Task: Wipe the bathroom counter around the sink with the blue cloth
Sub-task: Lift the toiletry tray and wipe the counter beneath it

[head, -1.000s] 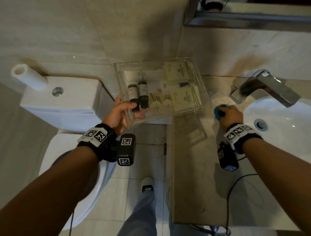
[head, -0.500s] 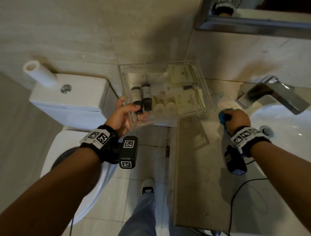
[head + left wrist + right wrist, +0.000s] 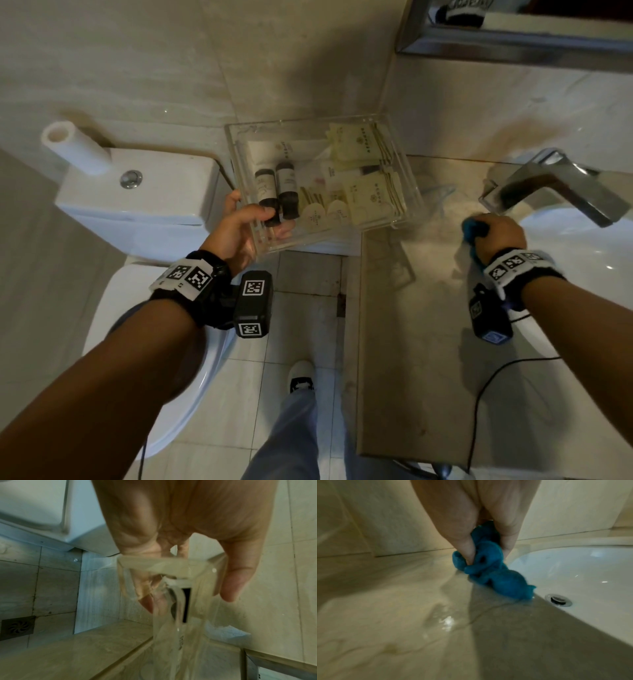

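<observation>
Hands nearer sink than before

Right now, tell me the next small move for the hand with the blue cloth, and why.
Probably sweep the blue cloth left, away from the sink, across the counter. The right hand holds it bunched at the basin's edge, wet streaks still shine on the counter to the left, and the left hand holds the clear tray lifted, so that patch lies bare.

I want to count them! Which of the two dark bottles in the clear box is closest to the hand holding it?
The left bottle. Its cap end sits right by the left hand's thumb, while the other bottle lies beside it, farther from the hand, in the clear box.
</observation>
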{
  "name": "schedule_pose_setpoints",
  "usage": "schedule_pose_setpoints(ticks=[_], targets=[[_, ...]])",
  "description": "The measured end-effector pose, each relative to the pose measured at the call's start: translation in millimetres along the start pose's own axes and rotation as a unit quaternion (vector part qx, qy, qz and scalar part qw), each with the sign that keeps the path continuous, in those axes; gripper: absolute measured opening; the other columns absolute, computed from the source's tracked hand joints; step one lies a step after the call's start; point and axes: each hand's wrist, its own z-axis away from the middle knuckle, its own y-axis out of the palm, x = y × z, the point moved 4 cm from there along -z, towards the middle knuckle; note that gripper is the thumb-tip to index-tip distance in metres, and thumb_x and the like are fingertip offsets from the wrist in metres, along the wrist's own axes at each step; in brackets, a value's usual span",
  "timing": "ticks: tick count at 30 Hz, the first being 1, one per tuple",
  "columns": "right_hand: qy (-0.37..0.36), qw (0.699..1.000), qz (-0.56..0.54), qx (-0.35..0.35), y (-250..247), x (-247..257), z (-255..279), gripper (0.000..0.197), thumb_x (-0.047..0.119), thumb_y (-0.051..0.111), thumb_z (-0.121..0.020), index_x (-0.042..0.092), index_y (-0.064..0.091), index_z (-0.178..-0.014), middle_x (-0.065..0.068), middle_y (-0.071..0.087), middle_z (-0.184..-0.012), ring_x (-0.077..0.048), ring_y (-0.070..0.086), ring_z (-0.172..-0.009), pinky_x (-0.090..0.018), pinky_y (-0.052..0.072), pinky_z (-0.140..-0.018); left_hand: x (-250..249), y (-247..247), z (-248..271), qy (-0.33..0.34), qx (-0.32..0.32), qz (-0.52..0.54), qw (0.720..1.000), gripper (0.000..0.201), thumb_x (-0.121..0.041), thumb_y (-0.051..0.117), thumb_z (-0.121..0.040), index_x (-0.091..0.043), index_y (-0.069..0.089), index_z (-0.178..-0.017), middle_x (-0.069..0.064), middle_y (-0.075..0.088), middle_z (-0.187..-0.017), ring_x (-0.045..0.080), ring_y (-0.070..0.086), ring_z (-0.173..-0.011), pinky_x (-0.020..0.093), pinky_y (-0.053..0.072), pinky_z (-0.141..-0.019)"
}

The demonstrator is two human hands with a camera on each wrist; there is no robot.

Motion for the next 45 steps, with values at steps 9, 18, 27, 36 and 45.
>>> schedule_pose_setpoints(ticks=[9, 18, 27, 36, 45], targets=[[-0.218, 0.973, 0.003, 0.076, 44, 75, 52, 0.047, -0.003, 0.055, -0.081, 0.016, 0.061, -0.123, -0.017, 0.052, -0.131, -0.04, 0.051, -0.115, -0.035, 0.034, -0.105, -2, 1, -3, -0.003, -0.006, 0.009, 1.0, 0.07, 0.004, 0.05, -0.079, -0.012, 0.025, -0.142, 0.021, 0.064, -0.104, 0.033, 0.051, -0.093, 0.045, 0.054, -0.073], [-0.046, 0.998, 0.001, 0.032, 17, 31, 17, 0.05, -0.003, 0.055, -0.079, 0.011, 0.056, -0.127, -0.024, 0.053, -0.125, -0.043, 0.05, -0.113, -0.042, 0.038, -0.101, -5, -1, -11, 0.006, -0.018, 0.016, 1.0, 0.084, 0.0, 0.061, -0.067, -0.008, 0.024, -0.143, 0.024, 0.057, -0.11, 0.035, 0.056, -0.089, 0.048, 0.054, -0.078], [-0.209, 0.971, -0.048, 0.102, 34, 83, 66, 0.048, -0.006, 0.056, -0.08, 0.01, 0.058, -0.125, -0.017, 0.054, -0.131, -0.035, 0.049, -0.121, -0.032, 0.033, -0.105, -6, 7, -8, 0.011, -0.035, 0.018, 0.999, 0.08, 0.002, 0.056, -0.071, -0.006, 0.023, -0.143, 0.029, 0.051, -0.12, 0.036, 0.058, -0.094, 0.046, 0.056, -0.073], [-0.05, 0.999, 0.013, 0.013, 16, 27, 10, 0.047, -0.001, 0.05, -0.086, 0.008, 0.051, -0.132, -0.028, 0.045, -0.134, -0.044, 0.043, -0.122, -0.045, 0.029, -0.108, 5, 0, -9, 0.012, -0.055, 0.031, 0.998, 0.081, -0.001, 0.059, -0.07, -0.009, 0.025, -0.143, 0.022, 0.058, -0.112, 0.04, 0.066, -0.092, 0.048, 0.056, -0.075], [-0.237, 0.968, -0.001, 0.077, 58, 104, 63, 0.046, -0.007, 0.052, -0.082, 0.011, 0.061, -0.123, -0.022, 0.055, -0.127, -0.041, 0.052, -0.114, -0.038, 0.035, -0.105, 10, 1, -6, 0.013, -0.055, 0.035, 0.998, 0.081, -0.002, 0.061, -0.074, -0.009, 0.021, -0.143, 0.031, 0.049, -0.13, 0.048, 0.06, -0.103, 0.053, 0.055, -0.078]])
